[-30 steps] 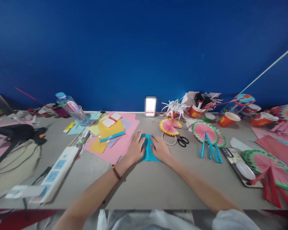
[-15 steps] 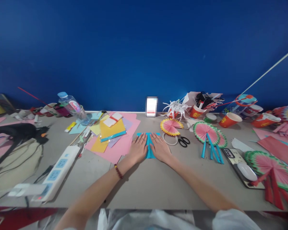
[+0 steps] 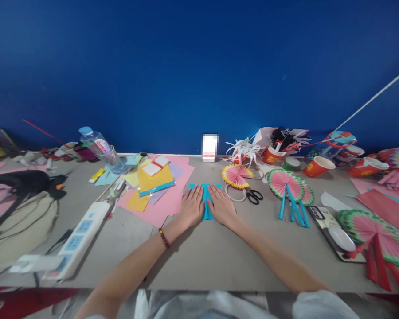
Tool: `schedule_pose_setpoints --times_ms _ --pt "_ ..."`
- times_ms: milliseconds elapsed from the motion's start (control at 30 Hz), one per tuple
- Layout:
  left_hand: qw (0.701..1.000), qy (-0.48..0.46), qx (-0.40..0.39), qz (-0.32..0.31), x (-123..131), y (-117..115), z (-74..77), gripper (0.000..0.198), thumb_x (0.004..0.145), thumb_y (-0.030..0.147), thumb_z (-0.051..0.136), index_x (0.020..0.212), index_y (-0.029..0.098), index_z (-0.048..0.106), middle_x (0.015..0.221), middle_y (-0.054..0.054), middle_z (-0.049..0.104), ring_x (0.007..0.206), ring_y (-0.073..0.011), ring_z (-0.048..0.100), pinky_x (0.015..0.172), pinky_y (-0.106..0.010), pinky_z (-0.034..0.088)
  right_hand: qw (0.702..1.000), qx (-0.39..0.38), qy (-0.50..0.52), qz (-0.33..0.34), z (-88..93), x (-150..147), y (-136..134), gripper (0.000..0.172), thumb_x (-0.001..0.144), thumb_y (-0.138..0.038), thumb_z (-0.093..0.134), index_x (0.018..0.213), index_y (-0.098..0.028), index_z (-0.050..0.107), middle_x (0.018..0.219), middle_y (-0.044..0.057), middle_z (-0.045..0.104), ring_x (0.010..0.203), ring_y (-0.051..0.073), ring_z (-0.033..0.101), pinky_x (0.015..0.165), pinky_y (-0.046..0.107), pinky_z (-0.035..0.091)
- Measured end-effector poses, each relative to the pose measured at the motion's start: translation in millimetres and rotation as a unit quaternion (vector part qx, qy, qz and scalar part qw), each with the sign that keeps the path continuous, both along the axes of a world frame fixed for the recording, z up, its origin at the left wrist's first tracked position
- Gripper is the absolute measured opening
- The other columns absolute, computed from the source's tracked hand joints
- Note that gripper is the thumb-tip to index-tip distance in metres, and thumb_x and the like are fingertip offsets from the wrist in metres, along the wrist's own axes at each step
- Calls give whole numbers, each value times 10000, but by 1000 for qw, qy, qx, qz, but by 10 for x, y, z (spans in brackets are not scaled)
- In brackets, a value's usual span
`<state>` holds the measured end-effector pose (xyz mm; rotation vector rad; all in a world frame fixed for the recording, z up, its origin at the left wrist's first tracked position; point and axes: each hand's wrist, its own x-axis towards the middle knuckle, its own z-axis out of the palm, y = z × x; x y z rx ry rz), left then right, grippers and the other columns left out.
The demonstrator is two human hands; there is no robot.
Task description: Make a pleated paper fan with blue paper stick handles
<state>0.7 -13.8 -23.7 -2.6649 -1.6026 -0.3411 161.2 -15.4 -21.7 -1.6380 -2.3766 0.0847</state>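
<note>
A sheet of blue paper (image 3: 207,212) lies flat on the grey table, with a crease or seam running down its middle. Flat on its left part rests my left hand (image 3: 193,206), fingers stretched away from me. My right hand (image 3: 222,206) presses the right part the same way, palm down. Between the hands a strip of the blue shows; the rest of the sheet is mostly covered. Just right of my right hand are a white ring (image 3: 236,199), black-handled scissors (image 3: 254,196) and a pink-and-yellow paper fan (image 3: 236,177).
Left of the hands lie pink paper (image 3: 182,177) and a yellow paper pack (image 3: 154,179). A power strip (image 3: 78,239) and plastic bottle (image 3: 103,150) stand further left. A phone (image 3: 209,148) leans on the wall. Watermelon-like fans (image 3: 286,184) and a mouse (image 3: 342,238) are on the right.
</note>
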Motion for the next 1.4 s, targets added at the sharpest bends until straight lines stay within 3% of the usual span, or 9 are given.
schedule_pose_setpoints --times_ms 467,600,733,833,1033,1400 --pt "999 -31 -15 4 -1 -19 15 524 913 297 289 1392 89 334 1478 -128 329 1379 -229 252 1125 -421 219 1000 8 13 -3 -3 6 -28 534 932 -335 293 1399 -85 359 1465 111 348 1362 222 296 1119 397 241" --pt "997 -70 -24 13 -34 -33 79 482 868 267 391 1325 112 404 1443 -161 360 1365 -275 265 1073 -470 299 999 24 31 2 23 46 -29 495 926 -343 338 1324 -76 461 1438 148 387 1354 257 303 1105 418 268" --pt "998 -63 -20 9 -28 -31 119 426 887 249 374 1277 106 470 1385 -170 424 1347 -286 295 1090 -455 278 999 36 36 14 43 63 8 439 920 -288 357 1268 -85 529 1387 152 456 1331 257 344 1115 426 257" --pt "998 -52 -22 15 -12 -11 95 465 904 265 340 1334 110 424 1430 -155 388 1348 -268 305 1092 -425 286 999 13 35 18 38 60 52 465 923 -287 339 1313 -85 489 1380 148 468 1308 237 386 1102 403 293" --pt "999 -16 -7 36 5 13 22 527 924 325 264 1396 107 350 1484 -135 309 1382 -263 242 1109 -458 237 1000 9 -8 27 -2 39 79 535 943 -341 281 1420 -104 325 1481 110 314 1384 219 244 1124 402 237" --pt "999 5 -19 33 6 -16 86 535 930 325 252 1392 75 358 1490 -143 287 1388 -265 226 1124 -450 208 1000 9 -14 11 -2 23 58 534 940 -338 284 1417 -105 332 1486 103 305 1375 223 267 1122 391 225"
